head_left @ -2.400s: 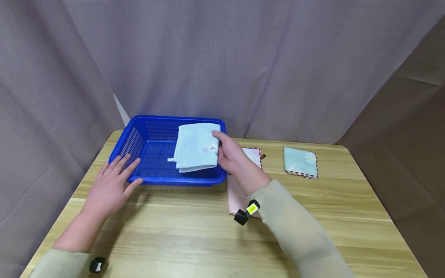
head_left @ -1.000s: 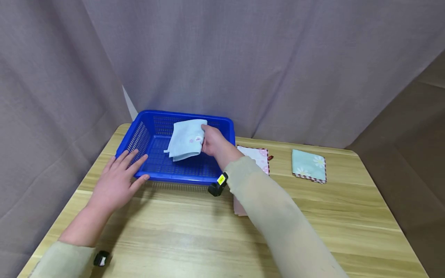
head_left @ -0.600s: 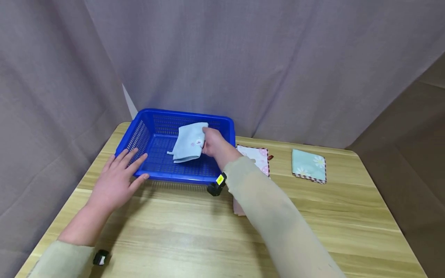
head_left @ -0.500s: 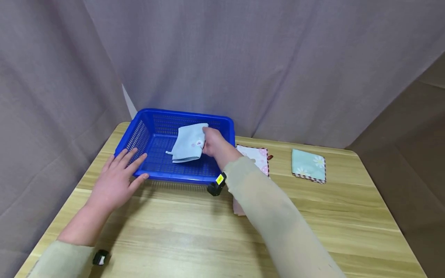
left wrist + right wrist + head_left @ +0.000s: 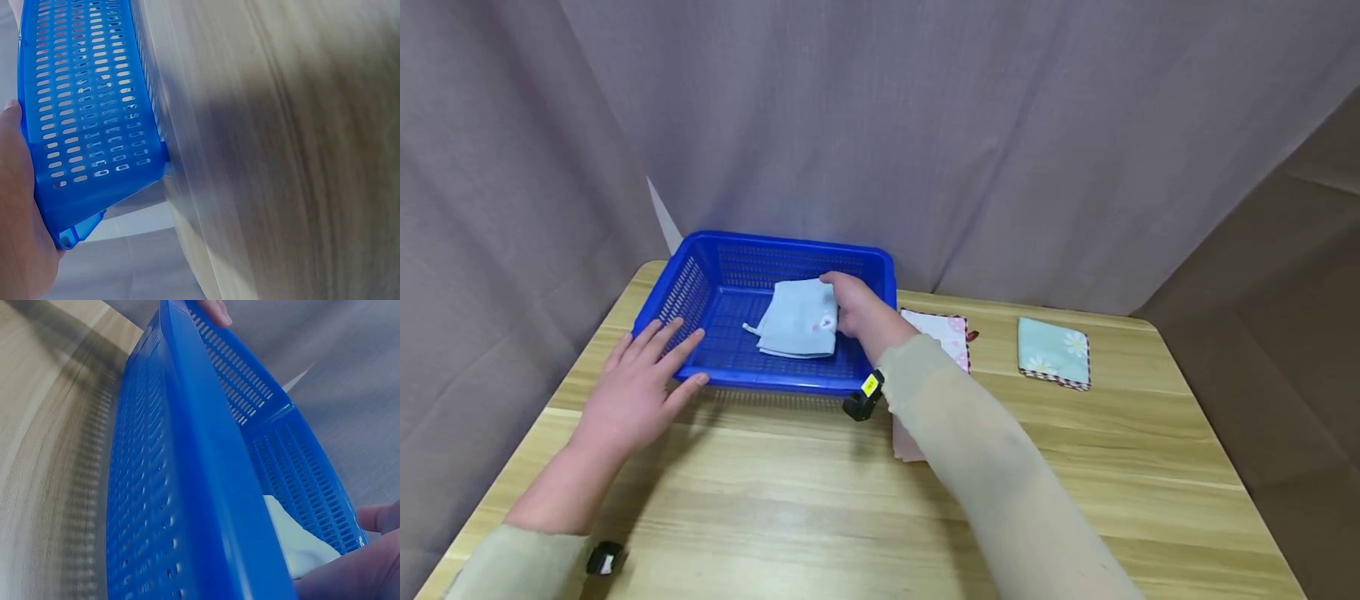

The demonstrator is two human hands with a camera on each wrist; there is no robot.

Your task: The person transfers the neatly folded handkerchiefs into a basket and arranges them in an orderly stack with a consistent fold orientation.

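Observation:
A folded light-blue hand towel (image 5: 797, 321) with a small motif and a hanging loop lies on the floor of the blue plastic basket (image 5: 790, 385), right of its middle. Over the basket's right part, my right hand (image 5: 865, 312) is at the towel's right edge. In the right wrist view its thumb (image 5: 373, 517) stands apart from the fingers, and the towel (image 5: 297, 540) shows beyond the rim; the fingertips are partly hidden. My left hand (image 5: 636, 396) rests with spread fingers on the basket's front left corner. The left wrist view shows that hand (image 5: 22, 212) along the rim.
Right of the basket lie a folded white-and-pink cloth (image 5: 943, 333) with a checked edge and a pink cloth (image 5: 906, 442), partly under my right forearm. A folded mint cloth with daisies (image 5: 1052, 350) lies farther right. Grey curtains (image 5: 850, 125) hang behind the wooden table (image 5: 760, 517).
My right hand has carried the light-blue towel lower into the basket, where it now lies flatter. The thumb has come away from the towel. My left hand has stayed on the rim.

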